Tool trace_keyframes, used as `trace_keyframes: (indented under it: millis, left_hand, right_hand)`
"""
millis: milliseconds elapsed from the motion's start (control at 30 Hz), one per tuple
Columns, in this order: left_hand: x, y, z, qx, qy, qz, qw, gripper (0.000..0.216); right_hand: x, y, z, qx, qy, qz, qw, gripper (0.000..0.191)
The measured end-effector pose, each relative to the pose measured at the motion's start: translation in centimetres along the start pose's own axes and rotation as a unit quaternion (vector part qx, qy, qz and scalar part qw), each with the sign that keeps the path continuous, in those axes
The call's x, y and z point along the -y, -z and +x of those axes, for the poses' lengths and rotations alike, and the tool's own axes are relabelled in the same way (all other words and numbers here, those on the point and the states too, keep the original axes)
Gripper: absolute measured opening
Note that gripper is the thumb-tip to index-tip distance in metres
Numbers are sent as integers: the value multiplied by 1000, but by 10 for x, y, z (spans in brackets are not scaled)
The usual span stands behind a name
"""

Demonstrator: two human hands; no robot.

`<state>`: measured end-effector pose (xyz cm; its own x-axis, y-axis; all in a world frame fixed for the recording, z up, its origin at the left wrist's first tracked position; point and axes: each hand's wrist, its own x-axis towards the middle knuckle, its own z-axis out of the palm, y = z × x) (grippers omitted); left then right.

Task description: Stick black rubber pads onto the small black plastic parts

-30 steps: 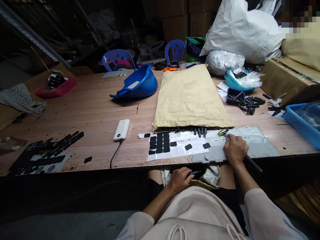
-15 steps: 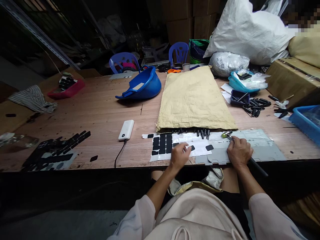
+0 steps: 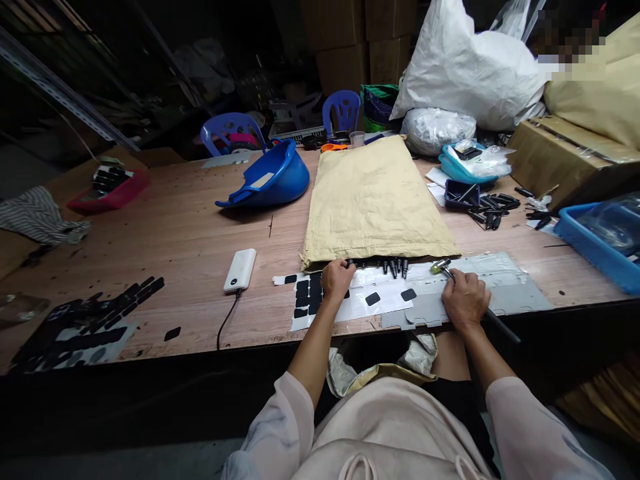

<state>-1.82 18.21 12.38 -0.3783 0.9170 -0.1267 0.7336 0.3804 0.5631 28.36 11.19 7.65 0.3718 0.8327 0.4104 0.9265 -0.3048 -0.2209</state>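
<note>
My left hand (image 3: 337, 279) is at the near edge of a tan paper sack (image 3: 380, 207), its fingertips closed on a small black part (image 3: 349, 264), mostly hidden. Several other black parts with narrow tips (image 3: 395, 267) stick out from under the sack's edge. Below the hand lies a white sheet (image 3: 353, 307) with rows of black rounded pads (image 3: 303, 293), some covered by my wrist. Two separate pads (image 3: 373, 299) lie further right on it. My right hand (image 3: 467, 300) grips a small hammer (image 3: 503, 327) with a yellow-green head, resting over a grey board (image 3: 515, 290).
A white power bank (image 3: 241, 269) with a cable lies left of the sheet. Beyond it stands a blue basin (image 3: 293, 177). Black pieces (image 3: 493, 207) and a blue tray (image 3: 590, 247) are at the right. More black pads (image 3: 100, 333) lie far left.
My left hand has moved from above the white sheet, away from me and leftward, to the sack's edge, and its fingers have closed. My right hand still holds the hammer. The whole view has shifted slightly.
</note>
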Motion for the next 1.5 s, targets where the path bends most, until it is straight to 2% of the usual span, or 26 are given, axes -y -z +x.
trace_keyframes:
  millis: [133, 233, 333, 433, 767, 1000, 1100, 1167, 1267, 1400, 1500]
  left_hand:
    - [19, 2, -22, 15, -44, -28, 999, 12]
    - [30, -6, -46, 63, -151, -74, 984, 10]
    - [31, -19, -66, 123, -273, -76, 951, 11]
    - [25, -30, -76, 133, -340, -35, 930, 10]
    - [18, -53, -72, 121, -334, -33, 934, 14]
    - [21, -58, -68, 122, -336, -46, 933, 17]
    - [22, -59, -67, 130, -334, -60, 932, 17]
    - [23, -61, -66, 133, -338, -68, 929, 16]
    - [23, -61, -66, 132, -342, -72, 928, 17]
    - [24, -58, -64, 148, -350, -64, 923, 19]
    - [24, -55, -62, 163, -358, -55, 918, 21]
  right_hand:
    - [0, 0, 0, 7, -5, 2, 1000, 31]
    - [1, 0, 0, 11, -5, 0, 1000, 31]
    - [2, 1, 0, 13, -8, -5, 1000, 32]
    - [2, 1, 0, 15, -12, -9, 1000, 32]
    - [3, 1, 0, 23, -19, -2, 1000, 33]
    - [-4, 6, 5, 54, -23, 38, 998, 32]
    - [-2, 15, -4, 41, 15, 120, 992, 35]
    - [6, 23, -19, 39, 61, 201, 977, 37]
    - [24, 34, -45, 92, 109, 300, 943, 36]
    - [40, 43, -68, 152, 140, 315, 926, 34]
    - [44, 49, -71, 137, 168, 305, 927, 34]
